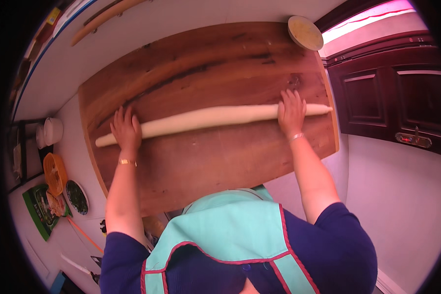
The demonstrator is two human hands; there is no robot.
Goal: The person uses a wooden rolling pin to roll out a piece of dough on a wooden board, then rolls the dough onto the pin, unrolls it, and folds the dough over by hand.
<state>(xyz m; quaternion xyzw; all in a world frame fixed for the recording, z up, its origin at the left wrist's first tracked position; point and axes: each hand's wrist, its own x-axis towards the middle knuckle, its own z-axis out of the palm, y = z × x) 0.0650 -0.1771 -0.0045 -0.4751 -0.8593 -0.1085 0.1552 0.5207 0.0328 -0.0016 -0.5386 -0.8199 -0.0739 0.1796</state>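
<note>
A long, pale roll of what looks like dough [210, 117] lies across the wooden board [220, 157], thickest around the middle and tapering at both ends. Whether a rolling pin is inside it, I cannot tell. My left hand [126, 131] rests over the roll near its left end, palm down, with the fingers stretched away from me. Near the right end, my right hand [292, 112] lies on top in the same way, fingers extended. Neither hand is wrapped around the roll. The parts of it under my palms are hidden.
A round, pale bowl [305, 33] stands at the board's far right corner. To the right is a dark red door [392, 98] with a metal handle. On the left are an orange basket [55, 174], a dish of dark greens [77, 197] and a green package [38, 211].
</note>
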